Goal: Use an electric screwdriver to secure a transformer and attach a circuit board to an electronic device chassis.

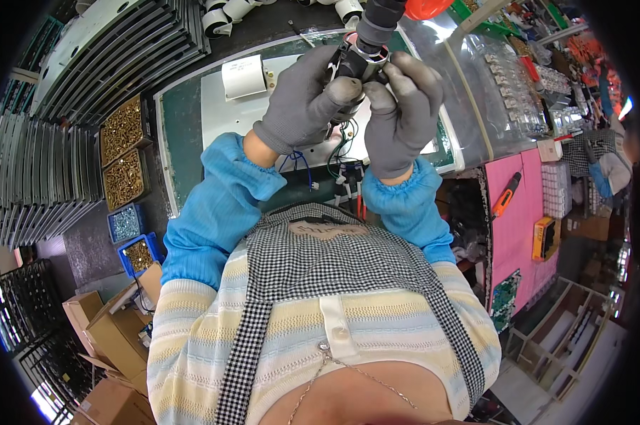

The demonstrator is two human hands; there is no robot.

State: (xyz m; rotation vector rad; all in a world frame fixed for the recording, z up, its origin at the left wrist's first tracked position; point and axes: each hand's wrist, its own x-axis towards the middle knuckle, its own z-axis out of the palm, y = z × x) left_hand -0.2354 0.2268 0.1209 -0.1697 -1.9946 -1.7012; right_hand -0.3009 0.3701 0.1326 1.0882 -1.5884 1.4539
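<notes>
Both of my hands wear grey gloves and blue sleeve covers. My left hand (pixel 307 98) and my right hand (pixel 400 113) meet high in the view around a small black part (pixel 359 62) at the tip of a black hanging power screwdriver (pixel 378 20). Fingers of both hands pinch that part. Below the hands lies a white metal panel (pixel 228 113) on a green-edged work board (pixel 182 120), with a white box-shaped component (pixel 243 76) on it. Blue, green, black and red wires (pixel 344 166) hang under my hands.
Trays of brass screws (pixel 123 152) and blue bins of small parts (pixel 132 241) sit at left, beside stacked grey panels (pixel 47 177). Clear plastic trays of parts (pixel 514 85) and a pink mat (pixel 529 205) with an orange-handled tool (pixel 507 193) lie at right. Cardboard boxes (pixel 111 333) stand lower left.
</notes>
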